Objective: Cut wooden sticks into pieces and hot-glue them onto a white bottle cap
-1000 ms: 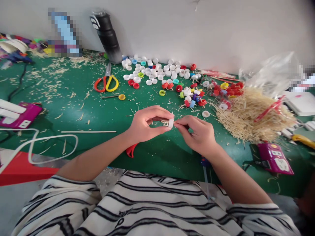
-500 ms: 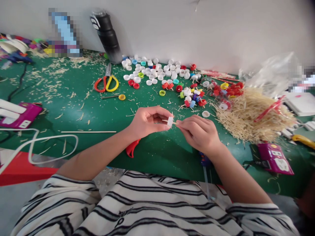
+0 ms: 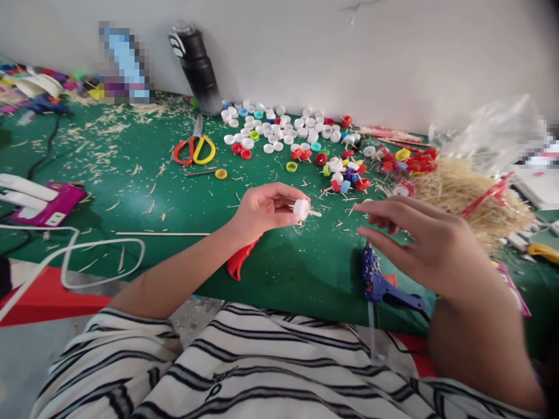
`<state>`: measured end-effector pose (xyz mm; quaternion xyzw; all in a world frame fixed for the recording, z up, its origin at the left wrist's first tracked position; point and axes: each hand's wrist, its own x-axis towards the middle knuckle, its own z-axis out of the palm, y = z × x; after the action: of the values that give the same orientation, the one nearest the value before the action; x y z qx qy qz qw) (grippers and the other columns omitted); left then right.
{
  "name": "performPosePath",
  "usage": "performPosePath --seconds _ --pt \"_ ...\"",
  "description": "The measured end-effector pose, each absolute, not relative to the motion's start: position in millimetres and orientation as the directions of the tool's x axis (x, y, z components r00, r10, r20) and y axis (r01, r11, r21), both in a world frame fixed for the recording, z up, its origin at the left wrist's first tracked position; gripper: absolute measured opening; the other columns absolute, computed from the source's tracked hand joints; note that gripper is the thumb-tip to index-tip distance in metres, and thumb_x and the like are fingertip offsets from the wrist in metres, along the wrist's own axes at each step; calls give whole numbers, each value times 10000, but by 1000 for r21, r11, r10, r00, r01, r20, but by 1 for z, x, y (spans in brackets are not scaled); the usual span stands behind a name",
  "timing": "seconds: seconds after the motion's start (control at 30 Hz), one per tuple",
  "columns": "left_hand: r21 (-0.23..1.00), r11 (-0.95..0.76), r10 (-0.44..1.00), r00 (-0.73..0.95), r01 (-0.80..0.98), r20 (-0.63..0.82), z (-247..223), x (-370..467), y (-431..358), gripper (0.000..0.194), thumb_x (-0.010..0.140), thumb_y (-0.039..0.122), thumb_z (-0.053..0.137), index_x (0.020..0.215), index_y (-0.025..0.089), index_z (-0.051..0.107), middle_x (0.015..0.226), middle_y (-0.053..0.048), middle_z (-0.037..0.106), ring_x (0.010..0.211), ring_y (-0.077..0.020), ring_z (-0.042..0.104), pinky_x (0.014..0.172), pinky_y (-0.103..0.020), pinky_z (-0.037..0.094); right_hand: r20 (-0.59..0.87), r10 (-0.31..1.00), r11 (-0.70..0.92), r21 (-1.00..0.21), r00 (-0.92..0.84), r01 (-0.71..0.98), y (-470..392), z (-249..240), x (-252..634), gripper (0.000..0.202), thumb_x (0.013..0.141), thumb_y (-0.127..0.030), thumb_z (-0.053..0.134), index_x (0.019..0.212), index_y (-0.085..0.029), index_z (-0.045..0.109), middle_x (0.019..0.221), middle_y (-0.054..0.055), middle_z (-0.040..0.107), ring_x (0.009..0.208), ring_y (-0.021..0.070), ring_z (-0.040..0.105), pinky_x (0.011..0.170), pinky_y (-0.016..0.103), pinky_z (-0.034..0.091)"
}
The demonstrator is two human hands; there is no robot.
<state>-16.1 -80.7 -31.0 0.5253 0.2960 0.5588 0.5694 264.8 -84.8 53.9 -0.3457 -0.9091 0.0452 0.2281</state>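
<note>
Between thumb and fingers, my left hand [image 3: 266, 209] pinches a white bottle cap [image 3: 301, 209] above the green table [image 3: 279, 285]. A short thin wooden stick [image 3: 314, 213] pokes out of the cap on its right side. My right hand [image 3: 419, 238] is apart from the cap, thumb and fingers spread with nothing seen between them. Below that hand lies a blue glue gun [image 3: 384, 288] with a clear glue stick in its back end. A red curved handle [image 3: 237, 262] shows partly beneath my left forearm.
Many loose bottle caps [image 3: 288, 131] spread along the wall. Scissors [image 3: 194, 148] and a black bottle [image 3: 196, 70] stand left of them. At right is a heap of short sticks [image 3: 476, 192]. A long stick [image 3: 163, 234] and white cable [image 3: 142, 256] lie at left.
My right hand has let go of the stick and moved right, opening over the glue gun. The cap stays in my left hand, turned slightly.
</note>
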Motion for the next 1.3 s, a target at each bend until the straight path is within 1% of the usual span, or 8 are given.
performPosePath --seconds 0.2,0.33,0.5,0.87,0.97,1.07,1.2,1.3 --pt "918 -111 966 177 -381 190 -30 -11 -80 333 649 269 901 943 204 758 961 -33 768 847 -160 728 780 -310 635 94 816 578 -112 -570 809 -115 50 350 405 970 -549 525 1287 -314 621 1159 77 716 918 278 711 788 430 570" --pt "905 -16 978 181 -426 103 -30 -9 -81 338 679 332 885 966 209 756 940 -30 768 846 -173 743 737 -293 640 -77 851 512 -100 -520 853 -148 9 379 572 925 -625 537 1396 -300 561 1266 117 668 1113 371 661 947 552 540" --pt "905 75 979 205 -419 14 -32 -8 -79 378 704 373 866 1026 198 777 1000 -63 780 861 -184 752 740 -289 642 -13 887 458 -81 -461 885 -169 -38 381 636 945 -594 507 1460 -220 526 1271 182 626 1076 386 642 966 584 521" --pt "886 148 974 219 -439 -54 -32 -8 -78 414 774 332 813 1160 192 759 1133 -88 777 1003 -219 755 940 -367 627 -108 895 360 -399 -433 843 -133 -32 365 437 963 -507 549 1291 -224 603 1083 118 740 931 305 713 810 450 580" --pt "878 171 970 231 -448 -71 -32 -8 -77 404 775 323 811 1153 189 763 1117 -82 782 998 -222 759 927 -361 634 -100 905 244 -676 -414 695 -126 -30 357 375 962 -483 558 1239 -238 622 928 63 726 759 243 681 661 364 568" --pt "872 182 969 234 -454 -81 -32 -8 -77 402 774 324 811 1149 187 766 1102 -82 786 1000 -230 761 908 -353 642 -39 912 114 -932 -408 344 -125 -28 336 290 954 -475 542 999 -221 676 759 50 659 610 206 597 534 334 517" --pt "884 170 974 213 -435 -83 -33 -9 -77 396 806 338 785 1172 191 757 1131 -87 779 1024 -235 757 918 -358 638 58 890 61 -998 -452 -8 -122 -24 298 404 916 -521 554 1092 -181 684 721 40 576 562 191 538 455 329 456" --pt "878 179 973 215 -444 -90 -33 -10 -77 383 821 332 769 1177 192 757 1147 -94 774 1029 -233 756 908 -344 638 151 862 154 -988 -485 -34 -115 -27 278 426 901 -538 601 1166 -208 651 740 26 564 583 181 527 471 320 451"
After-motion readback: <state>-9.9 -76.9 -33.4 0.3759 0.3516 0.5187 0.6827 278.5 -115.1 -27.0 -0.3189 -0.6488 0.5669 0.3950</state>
